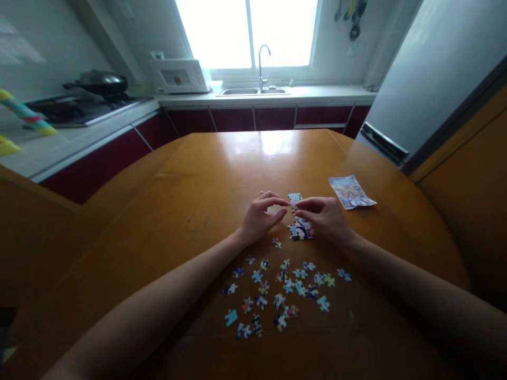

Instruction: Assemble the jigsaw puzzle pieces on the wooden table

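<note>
A partly joined jigsaw puzzle [303,230] lies on the table in front of me, with a further joined section [294,197] beyond it. My left hand [262,217] is at the puzzle's left side, thumb and index finger apart, the index fingertip close to its edge. From the right, my right hand [325,217] reaches over the puzzle, thumb and fingertips pinched on a small jigsaw piece mostly hidden by the fingers. Several loose jigsaw pieces [300,288] are spread nearer to me, and one single piece [277,243] sits just below my left hand.
A creased printed picture sheet [350,191] lies right of the puzzle on the wooden table [190,195]. Beyond the table are a counter with a sink [240,92], a white microwave [180,76] and a stove with a pan [102,83]. A refrigerator [431,79] stands at right.
</note>
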Available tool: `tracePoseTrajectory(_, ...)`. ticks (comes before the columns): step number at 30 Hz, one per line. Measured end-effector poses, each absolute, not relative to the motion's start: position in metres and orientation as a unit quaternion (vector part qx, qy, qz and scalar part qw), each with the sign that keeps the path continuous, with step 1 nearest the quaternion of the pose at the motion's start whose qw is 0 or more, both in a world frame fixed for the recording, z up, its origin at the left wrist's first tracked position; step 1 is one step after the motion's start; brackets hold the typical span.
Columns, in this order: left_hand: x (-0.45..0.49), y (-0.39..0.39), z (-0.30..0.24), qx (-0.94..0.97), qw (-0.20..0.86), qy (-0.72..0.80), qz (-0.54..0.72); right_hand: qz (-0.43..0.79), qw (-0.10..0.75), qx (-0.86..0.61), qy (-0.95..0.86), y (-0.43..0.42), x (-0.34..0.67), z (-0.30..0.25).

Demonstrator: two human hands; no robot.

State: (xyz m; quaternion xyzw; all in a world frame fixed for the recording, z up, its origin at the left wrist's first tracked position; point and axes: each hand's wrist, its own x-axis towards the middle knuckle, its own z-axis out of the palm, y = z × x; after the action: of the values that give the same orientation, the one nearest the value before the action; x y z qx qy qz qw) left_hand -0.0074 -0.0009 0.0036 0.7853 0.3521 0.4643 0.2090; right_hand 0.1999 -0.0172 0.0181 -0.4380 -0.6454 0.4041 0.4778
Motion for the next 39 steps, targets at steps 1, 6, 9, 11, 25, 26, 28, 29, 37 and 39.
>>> tracePoseTrajectory(1, -0.007, -0.002, 0.004, 0.795, 0.190, 0.343, 0.463, 0.400, 0.478, -0.437, -0.648, -0.018, 0.201, 0.016)
tracePoseTrajectory(6, -0.006, -0.004, 0.004, 0.812, 0.156, 0.325, 0.459, 0.394, 0.469, -0.418, -0.671, -0.022, 0.198, 0.011)
tracePoseTrajectory(9, -0.006, -0.005, 0.004, 0.814, 0.145, 0.329, 0.457, 0.386, 0.461, -0.417, -0.682, -0.020, 0.198, 0.009)
tracePoseTrajectory(11, -0.006, -0.005, 0.004, 0.814, 0.141, 0.332, 0.455, 0.356, 0.451, -0.415, -0.705, -0.017, 0.202, 0.010)
tracePoseTrajectory(25, -0.006, -0.008, 0.009, 0.826, 0.156, 0.319, 0.437, 0.232, 0.439, -0.271, -0.825, -0.008, 0.215, 0.010)
tracePoseTrajectory(26, -0.006, -0.008, 0.009, 0.827, 0.158, 0.318, 0.436, 0.232, 0.437, -0.278, -0.823, -0.008, 0.215, 0.010)
tracePoseTrajectory(28, -0.006, -0.009, 0.010, 0.831, 0.162, 0.313, 0.431, 0.237, 0.430, -0.292, -0.821, -0.009, 0.215, 0.011)
tracePoseTrajectory(29, -0.006, -0.009, 0.010, 0.832, 0.164, 0.311, 0.428, 0.241, 0.427, -0.296, -0.820, -0.009, 0.215, 0.011)
tracePoseTrajectory(37, -0.006, -0.008, 0.008, 0.838, 0.172, 0.319, 0.408, 0.235, 0.420, -0.291, -0.827, -0.009, 0.215, 0.010)
tracePoseTrajectory(39, -0.006, -0.007, 0.006, 0.841, 0.171, 0.322, 0.400, 0.218, 0.426, -0.331, -0.813, -0.008, 0.215, 0.011)
